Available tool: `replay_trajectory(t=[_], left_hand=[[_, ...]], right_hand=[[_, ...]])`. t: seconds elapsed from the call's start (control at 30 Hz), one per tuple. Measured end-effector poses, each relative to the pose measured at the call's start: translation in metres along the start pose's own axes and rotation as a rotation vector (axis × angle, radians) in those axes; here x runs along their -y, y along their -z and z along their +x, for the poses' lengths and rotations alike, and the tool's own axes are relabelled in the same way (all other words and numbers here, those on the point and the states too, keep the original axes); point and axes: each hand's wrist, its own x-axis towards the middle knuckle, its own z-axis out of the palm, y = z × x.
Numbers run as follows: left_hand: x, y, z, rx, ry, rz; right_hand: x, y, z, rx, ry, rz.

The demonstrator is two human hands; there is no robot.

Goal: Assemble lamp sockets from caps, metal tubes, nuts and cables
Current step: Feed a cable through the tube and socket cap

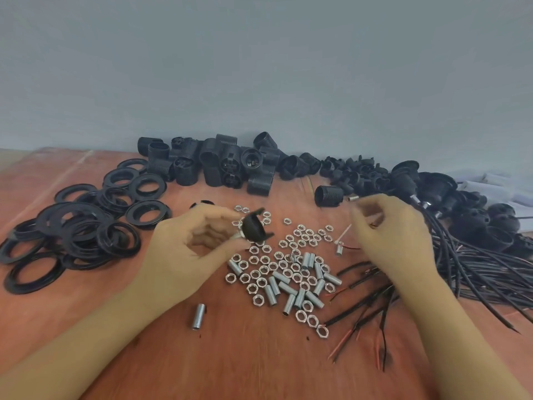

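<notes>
Two bare hands hover over a reddish table (259, 365). The left hand (196, 241) has its fingers and thumb curled round a small black cap (253, 229), pinching it by one end, where a bit of shiny metal shows. The cap sits up off the table, just right of those fingertips. Right below the cap lies a big scatter of silver nuts (268, 267), and mixed in lower down are short metal tubes (288, 287). One tube (199, 316) lies alone, below the left hand's wrist. The right hand (395, 235) is across from the cap with its fingers bent inward, but it is blurry, so I cannot tell if it holds anything. Black cables (476, 261) lie in a heap to the right of that hand, with red wire ends poking out below it. Far left of the left hand are flat black rings (86, 226). Behind both hands sits a pile of black socket bodies (219, 163).
</notes>
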Motion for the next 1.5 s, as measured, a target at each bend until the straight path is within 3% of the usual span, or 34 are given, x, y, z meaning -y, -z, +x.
replay_trajectory(t=[0.13,0.3,0.5,0.63,0.77,1.03,1.17,1.37,1.5], left_hand=[[0.007,-0.002,0.004,-0.076,0.078,-0.112],[0.006,-0.005,0.003,-0.042,0.112,-0.220],[0.005,-0.005,0.003,-0.035,0.152,-0.274],[0.005,-0.005,0.005,-0.042,0.183,-0.318],[0.004,-0.005,0.006,-0.025,0.300,-0.378],[-0.004,-0.006,0.004,0.121,0.375,-0.453],[-0.003,-0.008,0.003,0.110,0.337,-0.419],[-0.002,-0.011,-0.002,0.023,0.183,-0.124],[-0.002,-0.011,0.000,-0.049,0.174,-0.171]], right_hand=[[-0.029,0.005,0.007,0.156,-0.223,-0.397],[-0.032,-0.004,0.010,0.167,-0.230,-0.376],[-0.039,-0.012,0.007,0.000,-0.037,-0.109],[-0.032,-0.014,0.006,-0.119,0.220,-0.025],[-0.013,-0.018,-0.003,-0.059,0.367,0.204],[0.035,-0.042,-0.025,-0.027,0.698,0.336],[0.050,-0.046,-0.034,-0.053,0.735,0.354],[0.051,-0.048,-0.035,-0.042,0.759,0.354],[0.050,-0.049,-0.036,0.022,0.729,0.360]])
